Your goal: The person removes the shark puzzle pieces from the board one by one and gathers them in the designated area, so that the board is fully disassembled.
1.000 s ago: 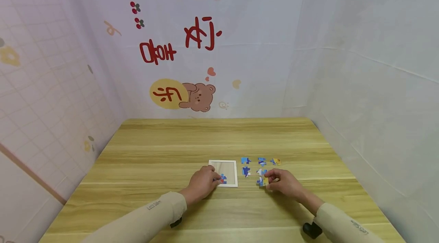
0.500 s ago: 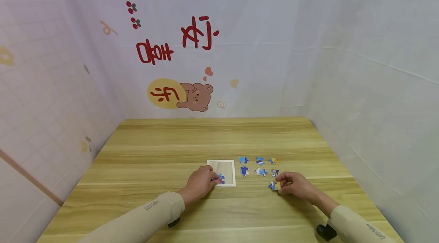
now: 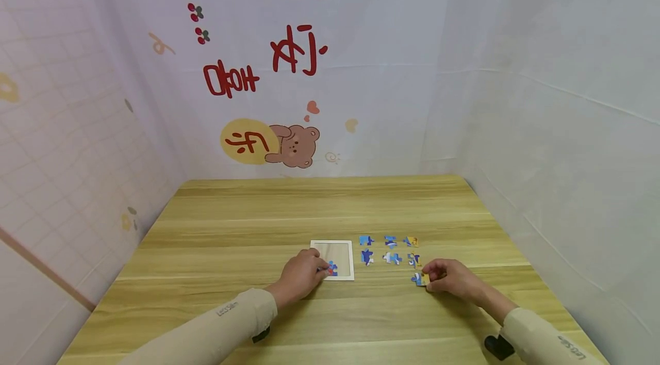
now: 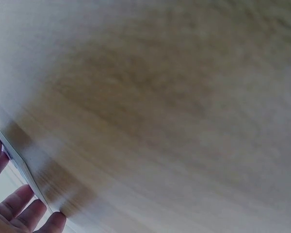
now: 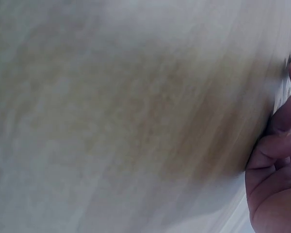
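My left hand (image 3: 301, 273) rests on the left side of a white square puzzle frame (image 3: 352, 262) in the head view, thumb near a blue-and-red puzzle piece (image 3: 333, 269) in the frame's lower part. In the left wrist view its fingertips (image 4: 34, 208) touch the frame's edge. My right hand (image 3: 451, 278) pinches a blue-and-yellow jigsaw piece (image 3: 419, 279) between thumb and finger, low at the tabletop. Just behind it lies another jigsaw piece (image 3: 414, 261). In the right wrist view the fingers (image 5: 281, 145) are curled at the right edge; the held piece is hardly visible there.
More loose pieces lie right of the frame in rows: a blue piece (image 3: 366, 240), a dark blue piece (image 3: 366, 257), a white-and-blue piece (image 3: 392, 258) and a yellow-and-blue piece (image 3: 411, 241). The wooden table (image 3: 232, 210) meets cloth walls (image 3: 392, 124) behind and at both sides.
My right hand has drawn its puzzle piece to the right and slightly toward me, apart from the other pieces. The left hand has stayed on the frame; the view has shifted slightly.
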A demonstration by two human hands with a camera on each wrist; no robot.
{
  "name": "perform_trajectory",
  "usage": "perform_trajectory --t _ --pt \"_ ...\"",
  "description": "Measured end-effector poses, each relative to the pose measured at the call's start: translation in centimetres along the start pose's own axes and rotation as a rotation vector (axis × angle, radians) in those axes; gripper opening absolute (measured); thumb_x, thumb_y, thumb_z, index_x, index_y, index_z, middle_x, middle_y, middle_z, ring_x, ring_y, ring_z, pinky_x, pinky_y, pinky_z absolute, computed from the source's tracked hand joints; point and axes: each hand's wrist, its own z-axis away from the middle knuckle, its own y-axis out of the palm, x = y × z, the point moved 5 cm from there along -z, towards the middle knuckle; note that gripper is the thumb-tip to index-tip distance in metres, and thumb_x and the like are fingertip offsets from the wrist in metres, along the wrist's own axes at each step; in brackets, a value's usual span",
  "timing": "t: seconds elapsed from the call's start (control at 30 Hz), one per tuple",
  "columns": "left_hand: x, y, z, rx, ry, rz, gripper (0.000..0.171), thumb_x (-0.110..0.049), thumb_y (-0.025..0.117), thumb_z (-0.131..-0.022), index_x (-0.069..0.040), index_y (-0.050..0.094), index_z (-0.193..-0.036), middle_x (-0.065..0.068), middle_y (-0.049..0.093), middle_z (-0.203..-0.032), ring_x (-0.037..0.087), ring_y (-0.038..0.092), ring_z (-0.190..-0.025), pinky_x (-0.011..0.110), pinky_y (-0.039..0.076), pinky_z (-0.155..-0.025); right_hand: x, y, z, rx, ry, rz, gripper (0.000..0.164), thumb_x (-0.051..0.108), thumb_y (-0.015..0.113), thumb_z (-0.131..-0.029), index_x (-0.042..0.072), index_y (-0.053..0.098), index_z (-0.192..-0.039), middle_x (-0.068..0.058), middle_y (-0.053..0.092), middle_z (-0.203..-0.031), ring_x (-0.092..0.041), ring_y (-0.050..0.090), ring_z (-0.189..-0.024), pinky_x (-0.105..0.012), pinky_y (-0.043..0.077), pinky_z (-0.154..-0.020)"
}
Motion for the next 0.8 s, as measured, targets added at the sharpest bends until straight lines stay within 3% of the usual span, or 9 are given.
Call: perform_trajectory --t 0.53,0.8 --pt "-0.1 -0.1 0.0 0.000 -0.003 0.019 0.013 -0.022 0.074 -0.090 -0.013 0.080 -0.097 0.006 0.065 -0.102 0.023 0.060 -0.091 0.037 0.052 -0.068 0.4 0.2 0.1 -0.011 0.020 -0.018 0.032 0.001 0.076 -0.081 -0.006 0.062 -0.109 -0.007 0.054 -0.087 -0.016 0.048 -0.076 -0.024 0.041 -0.062" --pt "0.0 -0.1 -0.2 -0.015 -0.022 0.047 0.012 -0.021 0.075 -0.088 -0.011 0.078 -0.093 0.003 0.065 -0.098 0.023 0.060 -0.090 0.037 0.052 -0.070 3.1 0.8 -1.4 -0.046 -0.001 0.015 0.029 0.005 0.072 -0.086 -0.005 0.065 -0.112 -0.004 0.055 -0.084 -0.014 0.051 -0.068 -0.025 0.043 -0.056"
